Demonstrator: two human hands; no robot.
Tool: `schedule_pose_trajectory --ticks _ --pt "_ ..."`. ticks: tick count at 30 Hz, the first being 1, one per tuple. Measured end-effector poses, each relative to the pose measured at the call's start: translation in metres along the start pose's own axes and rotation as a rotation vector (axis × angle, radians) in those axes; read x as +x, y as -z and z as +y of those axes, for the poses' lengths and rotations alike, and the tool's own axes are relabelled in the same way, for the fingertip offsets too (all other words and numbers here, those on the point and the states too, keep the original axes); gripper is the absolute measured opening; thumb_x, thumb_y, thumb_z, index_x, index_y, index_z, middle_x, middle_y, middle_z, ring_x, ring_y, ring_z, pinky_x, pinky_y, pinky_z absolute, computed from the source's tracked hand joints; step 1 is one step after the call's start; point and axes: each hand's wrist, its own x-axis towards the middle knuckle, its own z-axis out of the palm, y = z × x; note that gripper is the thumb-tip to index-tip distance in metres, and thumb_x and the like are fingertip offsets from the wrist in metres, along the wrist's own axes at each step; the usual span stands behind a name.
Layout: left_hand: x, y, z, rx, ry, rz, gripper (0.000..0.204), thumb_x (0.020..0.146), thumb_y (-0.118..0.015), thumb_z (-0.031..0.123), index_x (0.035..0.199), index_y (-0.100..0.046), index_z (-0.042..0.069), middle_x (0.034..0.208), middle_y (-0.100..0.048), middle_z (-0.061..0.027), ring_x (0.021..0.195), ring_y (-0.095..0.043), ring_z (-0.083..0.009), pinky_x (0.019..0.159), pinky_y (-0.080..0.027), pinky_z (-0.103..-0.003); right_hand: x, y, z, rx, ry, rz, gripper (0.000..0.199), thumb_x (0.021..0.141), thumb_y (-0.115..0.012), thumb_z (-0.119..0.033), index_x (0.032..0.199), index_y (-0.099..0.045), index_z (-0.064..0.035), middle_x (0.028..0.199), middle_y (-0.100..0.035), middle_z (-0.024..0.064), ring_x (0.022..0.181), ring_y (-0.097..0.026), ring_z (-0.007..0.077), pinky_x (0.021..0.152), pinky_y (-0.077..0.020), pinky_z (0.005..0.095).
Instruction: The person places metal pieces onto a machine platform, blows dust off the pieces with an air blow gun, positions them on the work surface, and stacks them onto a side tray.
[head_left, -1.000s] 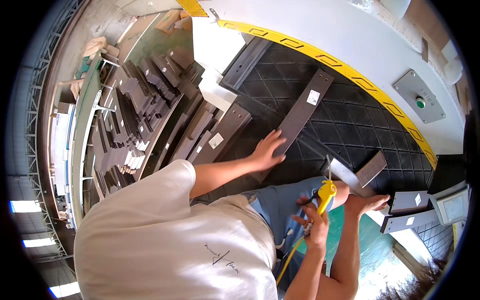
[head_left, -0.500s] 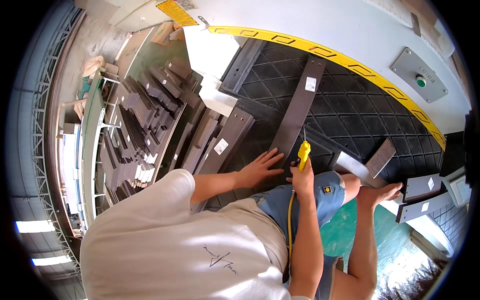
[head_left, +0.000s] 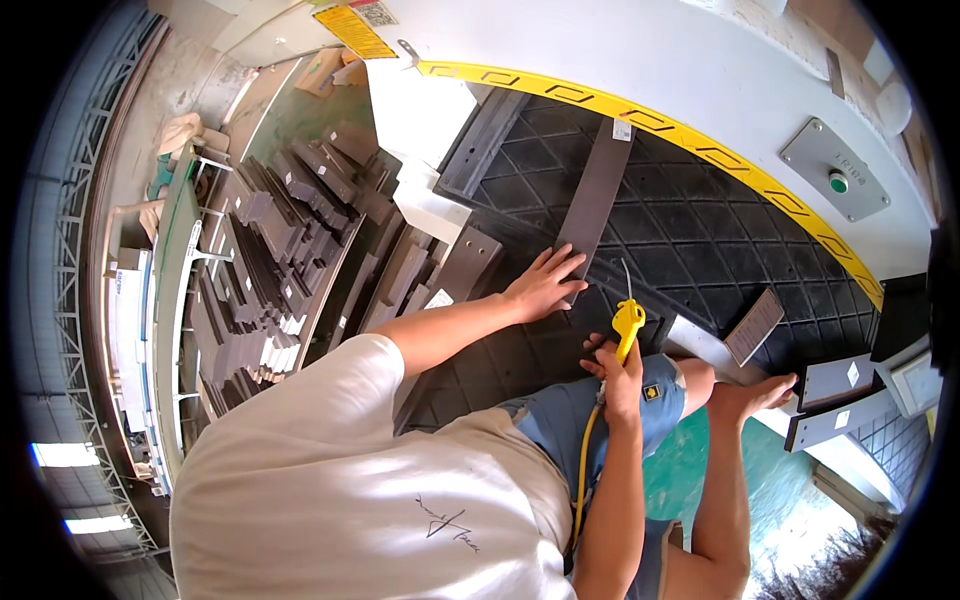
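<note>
Left hand point(head_left: 540, 289) on board point(head_left: 598, 185), right hand point(head_left: 622, 382) holding yellow blowgun point(head_left: 628, 318)

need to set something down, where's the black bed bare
Bare: the bed between the long brown panel, the yellow strip and the small brown piece. Crowded: by the left hand, right hand and yellow tool; panel stacks crowd the left.

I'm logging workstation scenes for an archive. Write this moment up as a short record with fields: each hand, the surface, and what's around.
Left hand: spread open on the near part of a long dark brown board
Right hand: gripping a yellow air gun with a yellow hose
Surface: black, grooved bed
Left side: stacked brown boards
Right side: short brown board, green button
</note>
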Motion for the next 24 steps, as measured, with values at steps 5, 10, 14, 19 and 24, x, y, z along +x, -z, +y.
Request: schedule_pose_trajectory --ticks 5,10,14,19,24 --pt "-0.021 -0.009 -0.019 0.027 0.033 0.08 0.06 0.095 -0.079 0.028 0.149 -0.062 0.01 0.17 -0.041 -0.0147 0.163 -0.029 -0.0368 0.132 -0.03 -0.05 -0.026 0.007 -0.01 0.055 0.056 0.019 0.046 0.098 -0.059 0.0 0.143 -0.052 -0.0035 0.131 -0.068 0.0154 0.118 -0.07 0.0271 0.093 -0.0634 0.0415" --pt "-0.028 -0.006 -0.032 0.036 0.038 0.093 0.064 0.093 -0.08 0.027 0.15 -0.059 0.006 0.167 -0.046 -0.0147 0.16 -0.036 -0.0347 0.131 -0.034 -0.048 -0.056 0.023 -0.034 0.116 0.091 0.094 0.061 0.097 -0.058 0.0 0.157 -0.044 -0.0048 0.132 -0.069 0.0175 0.119 -0.071 0.0287 0.091 -0.065 0.0437" --pt "-0.025 -0.001 -0.025 0.035 0.038 0.088 0.062 0.094 -0.079 0.027 0.149 -0.059 0.005 0.167 -0.047 -0.0153 0.16 -0.036 -0.0357 0.131 -0.034 -0.048 -0.066 0.039 -0.052 0.09 0.14 0.177 0.062 0.097 -0.058 0.0 0.156 -0.044 -0.0067 0.128 -0.07 0.0171 0.117 -0.071 0.028 0.084 -0.0682 0.0427" --pt "-0.027 0.001 -0.022 0.034 0.008 0.114 0.061 0.096 -0.077 0.029 0.15 -0.06 0.004 0.166 -0.047 -0.0173 0.159 -0.036 -0.0377 0.13 -0.034 -0.048 -0.082 0.026 -0.102 0.107 0.284 0.186 0.06 0.095 -0.053 0.003 0.154 -0.042 -0.0028 0.13 -0.067 0.0208 0.123 -0.071 0.0332 0.08 -0.0705 0.0428" --pt "-0.031 -0.003 -0.028 0.033 -0.001 0.129 0.061 0.095 -0.078 0.028 0.149 -0.062 0.006 0.166 -0.047 -0.0178 0.159 -0.037 -0.0377 0.131 -0.033 -0.048 -0.1 0.016 -0.162 0.048 0.47 0.183 0.08 0.093 -0.054 -0.001 0.168 -0.025 -0.003 0.138 -0.062 0.0265 0.127 -0.069 0.0399 0.069 -0.0716 0.0437"
